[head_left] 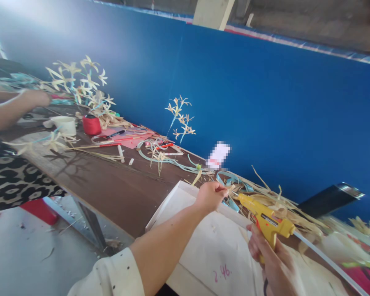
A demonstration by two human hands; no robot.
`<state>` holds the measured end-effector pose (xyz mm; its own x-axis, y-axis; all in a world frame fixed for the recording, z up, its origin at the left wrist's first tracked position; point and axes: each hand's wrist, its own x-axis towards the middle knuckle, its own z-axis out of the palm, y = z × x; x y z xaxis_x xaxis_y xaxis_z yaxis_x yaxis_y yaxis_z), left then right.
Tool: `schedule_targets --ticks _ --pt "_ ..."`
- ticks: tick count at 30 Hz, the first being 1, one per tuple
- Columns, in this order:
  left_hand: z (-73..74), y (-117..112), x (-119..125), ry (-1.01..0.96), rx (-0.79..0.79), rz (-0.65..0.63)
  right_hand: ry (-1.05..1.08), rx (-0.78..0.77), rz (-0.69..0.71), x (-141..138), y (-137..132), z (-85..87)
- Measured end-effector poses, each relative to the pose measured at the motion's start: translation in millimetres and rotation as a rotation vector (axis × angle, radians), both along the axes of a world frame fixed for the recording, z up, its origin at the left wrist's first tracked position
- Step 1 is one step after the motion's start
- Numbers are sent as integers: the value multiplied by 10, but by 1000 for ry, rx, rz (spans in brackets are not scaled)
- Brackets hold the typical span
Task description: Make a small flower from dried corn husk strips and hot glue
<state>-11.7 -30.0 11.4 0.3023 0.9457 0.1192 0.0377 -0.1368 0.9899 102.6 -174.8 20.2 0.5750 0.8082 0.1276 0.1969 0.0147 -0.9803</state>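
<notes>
My right hand [269,257] grips the handle of a yellow glue gun [265,218], a white glue stick [327,259] trailing out of its back. The gun's nozzle points left at a small pale straw piece [231,189] that my left hand [210,196] pinches between its fingertips. Both hands hover over a white board [203,242] lying on the brown table [111,185]. Loose straw strips [280,201] and light-blue ribbon [231,179] lie just behind the gun.
Straw flower sprays [180,117] [80,80] stand along the blue wall [265,102]. A red thread spool [91,124], white cup [63,123] and teal cord [160,158] lie mid-table. Another person's arm [15,107] reaches in at far left. A black cylinder [329,199] rests right.
</notes>
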Motion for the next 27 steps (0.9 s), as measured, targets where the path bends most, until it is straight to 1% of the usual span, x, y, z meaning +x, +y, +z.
schedule_targets --ticks 7,16,27 --pt "9 -9 6 -8 -9 -4 0 -13 -17 -7 -1 20" --pt "11 -8 -2 -8 -8 -1 -25 -14 -25 9 13 -15" --pt "-6 -4 3 -5 -9 -10 -39 -32 -39 7 10 -2"
